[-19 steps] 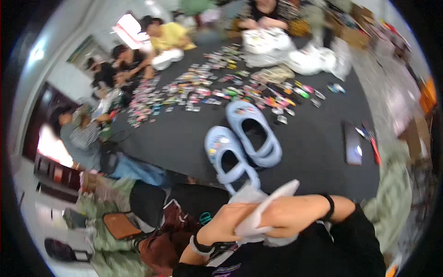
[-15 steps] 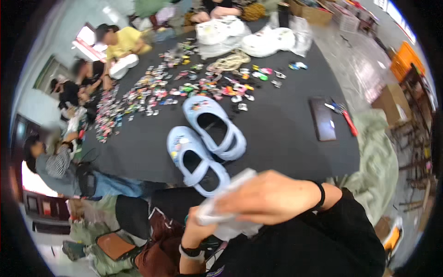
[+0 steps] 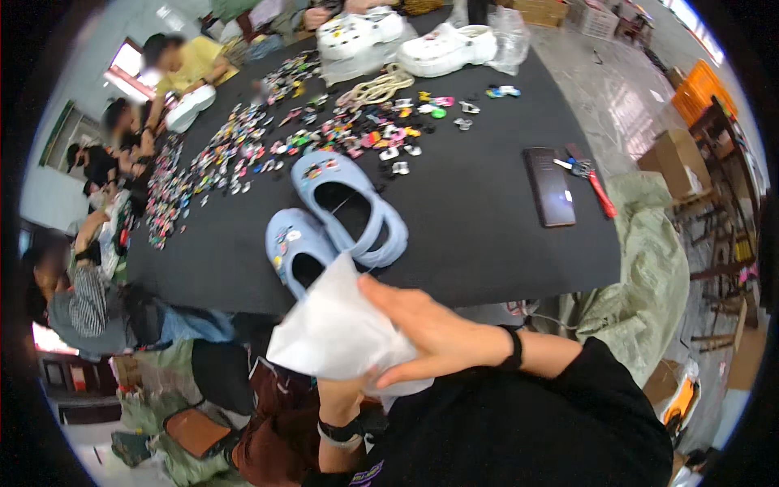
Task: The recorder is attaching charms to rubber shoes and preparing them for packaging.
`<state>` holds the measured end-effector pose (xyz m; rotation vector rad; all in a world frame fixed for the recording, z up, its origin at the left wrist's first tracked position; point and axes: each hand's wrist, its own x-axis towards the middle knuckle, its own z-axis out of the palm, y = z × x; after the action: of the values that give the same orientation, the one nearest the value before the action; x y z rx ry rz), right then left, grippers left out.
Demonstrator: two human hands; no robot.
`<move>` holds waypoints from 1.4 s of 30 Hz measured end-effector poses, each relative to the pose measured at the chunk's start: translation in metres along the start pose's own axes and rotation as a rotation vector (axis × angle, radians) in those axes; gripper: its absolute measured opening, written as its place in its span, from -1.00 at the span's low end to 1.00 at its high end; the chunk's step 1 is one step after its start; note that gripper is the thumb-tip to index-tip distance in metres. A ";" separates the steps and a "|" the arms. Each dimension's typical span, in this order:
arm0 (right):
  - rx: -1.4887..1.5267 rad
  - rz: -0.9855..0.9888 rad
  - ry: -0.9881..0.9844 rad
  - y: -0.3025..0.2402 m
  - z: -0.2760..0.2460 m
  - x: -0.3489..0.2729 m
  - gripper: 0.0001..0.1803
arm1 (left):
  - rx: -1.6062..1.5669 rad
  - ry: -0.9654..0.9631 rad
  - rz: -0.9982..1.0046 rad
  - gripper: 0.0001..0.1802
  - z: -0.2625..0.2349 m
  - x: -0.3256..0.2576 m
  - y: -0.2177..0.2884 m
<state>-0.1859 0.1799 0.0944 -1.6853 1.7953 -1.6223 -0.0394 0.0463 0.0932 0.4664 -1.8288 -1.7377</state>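
1. The fingers (image 3: 396, 306) of the right hand (image 3: 458, 337) are spread wide, thumb well apart, against the right side of a white sheet (image 3: 320, 333).
2. The left hand (image 3: 342, 393) is under the sheet, its fingers hidden; I cannot tell how far they are closed, nor whether the sheet wraps anything.
3. The sheet is raised at the table's near edge and overlaps the left shoe's (image 3: 292, 235) heel in view; whether they touch is unclear.
4. The blue shoes lie just beyond the sheet, ahead and a little left of the right fingers, which look nearer than the left hand. Their long axes slant away leftward, toes far. The right shoe (image 3: 326, 173) sits farther forward.
5. The table (image 3: 487, 260) is dark and flat; a phone (image 3: 549, 188) and a red-handled tool (image 3: 599, 195) lie well right.
6. Beyond are scattered charms (image 3: 243, 144), a pale cord (image 3: 377, 88) and white clogs (image 3: 448, 53).
7. Co-workers sit along the left side, one in yellow (image 3: 182, 73); an orange crate (image 3: 704, 91) stands far right.
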 end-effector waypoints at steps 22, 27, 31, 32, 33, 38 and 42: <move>0.537 -0.241 0.188 -0.012 0.034 0.013 -0.24 | 0.341 -0.279 0.203 -0.14 0.009 -0.001 0.007; 0.782 0.077 -0.095 -0.009 0.032 0.015 -0.21 | 0.279 -0.243 0.211 -0.13 0.002 -0.006 -0.014; 0.300 -0.060 0.028 -0.001 0.006 0.029 -0.14 | 0.070 -0.086 -0.061 -0.07 -0.029 -0.006 -0.025; 0.212 -0.070 0.152 0.000 0.002 0.031 -0.11 | 0.133 -0.002 -0.068 -0.04 -0.030 0.000 -0.013; 0.197 -0.116 0.230 0.002 -0.004 0.030 -0.05 | 0.123 0.012 -0.072 -0.04 -0.033 0.001 -0.010; 0.108 0.019 -0.061 -0.018 -0.004 0.045 0.25 | 0.224 -0.302 -0.070 0.00 -0.033 -0.009 0.001; 1.085 0.396 -0.093 0.008 0.018 0.037 -0.45 | 0.470 -0.420 -0.012 0.04 -0.036 -0.022 0.001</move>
<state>-0.1893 0.1386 0.0994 -0.8159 0.7940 -1.7546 0.0000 0.0311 0.0905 0.3023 -2.5575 -1.4820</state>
